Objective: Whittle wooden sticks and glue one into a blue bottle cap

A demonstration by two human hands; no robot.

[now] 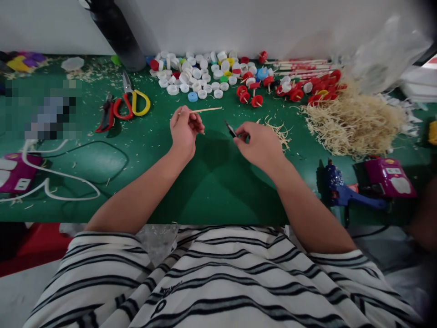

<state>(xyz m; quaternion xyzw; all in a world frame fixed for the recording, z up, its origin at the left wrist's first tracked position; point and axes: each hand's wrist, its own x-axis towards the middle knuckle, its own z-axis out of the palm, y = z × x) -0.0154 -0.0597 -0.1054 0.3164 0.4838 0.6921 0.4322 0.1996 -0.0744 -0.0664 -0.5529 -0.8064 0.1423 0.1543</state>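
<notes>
Over the green tabletop, my left hand (185,130) is closed on a thin wooden stick (207,110), whose free end points right. My right hand (261,143) is closed around a small knife (231,129), its blade angled up and to the left. A gap separates the blade from the stick. Just behind my right hand lies a little pile of wood shavings (278,132). Beyond both hands, many white bottle caps (196,73) are spread along the wall, with red caps pierced by short sticks (256,100) to their right.
Scissors (139,101) and red-handled pliers (107,115) lie left. A black bottle (118,34) stands at the wall. On the right are a large heap of shavings (355,120), a blue glue gun (341,189) and a purple power socket (391,177). A white cable (68,175) loops at left.
</notes>
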